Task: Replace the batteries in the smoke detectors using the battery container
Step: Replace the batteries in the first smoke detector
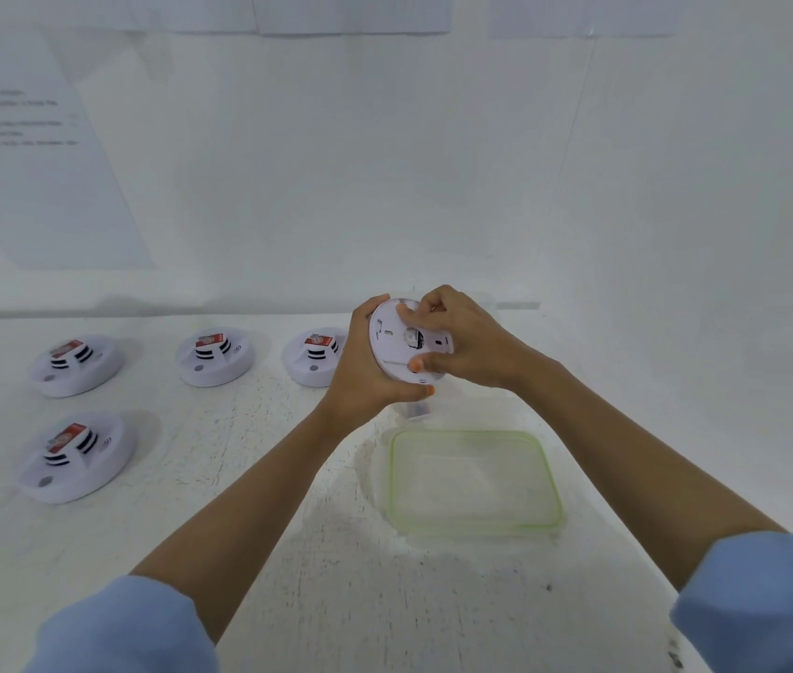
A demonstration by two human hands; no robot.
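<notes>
Head view: left hand [365, 376] gripped the smoke detector [399, 344] by its rim, off the desk [287, 551], just beyond the green-rimmed lid [549, 478]. Right hand [469, 344] fingers [433, 303] pinched its back. Step looked like opening it. Next: twist, pull battery.

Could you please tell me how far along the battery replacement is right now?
Done: the container lid lies loose on the table. In hand: the left hand grips a detector by its rim, back facing the camera, while the right hand pinches at that back. Left: four more detectors lie face up on the table; nothing shows whether their batteries are changed.
</notes>
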